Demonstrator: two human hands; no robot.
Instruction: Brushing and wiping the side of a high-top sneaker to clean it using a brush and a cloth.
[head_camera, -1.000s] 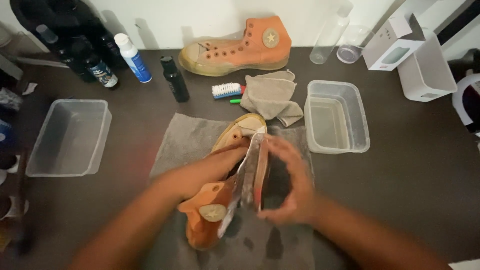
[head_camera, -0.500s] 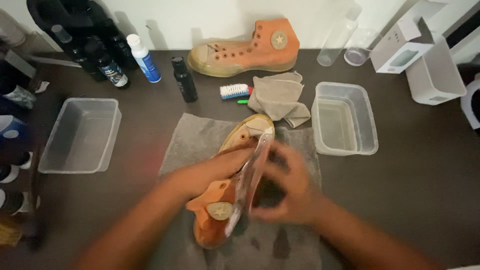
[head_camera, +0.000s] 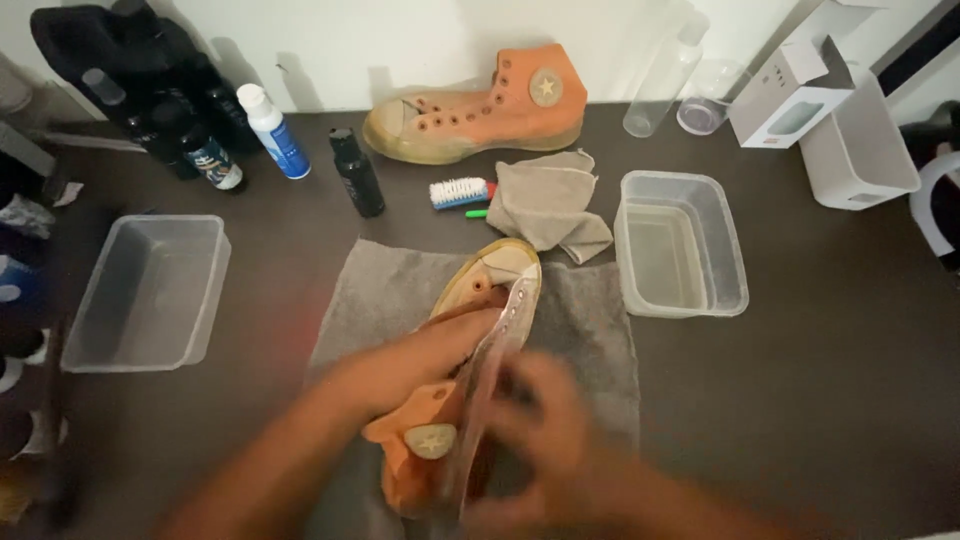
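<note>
Hands gripped the orange canvas high-top sneaker (head_camera: 455, 400) as I watched: left hand (head_camera: 420, 355) inside, blurred right hand (head_camera: 540, 430) clasping its side over the grey towel (head_camera: 390, 290).

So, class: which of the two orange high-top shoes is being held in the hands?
The near shoe on the grey towel, gripped by both hands; the other shoe stands untouched by the wall.

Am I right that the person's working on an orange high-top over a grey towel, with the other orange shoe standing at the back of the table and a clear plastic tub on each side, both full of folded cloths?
Not quite. In the head view, the clear tub on the left and the clear tub on the right hold no cloths; the beige cloth lies on the table between the shoes. The rest holds: both hands are on the orange high-top over the grey towel, the other shoe at the back.
</note>
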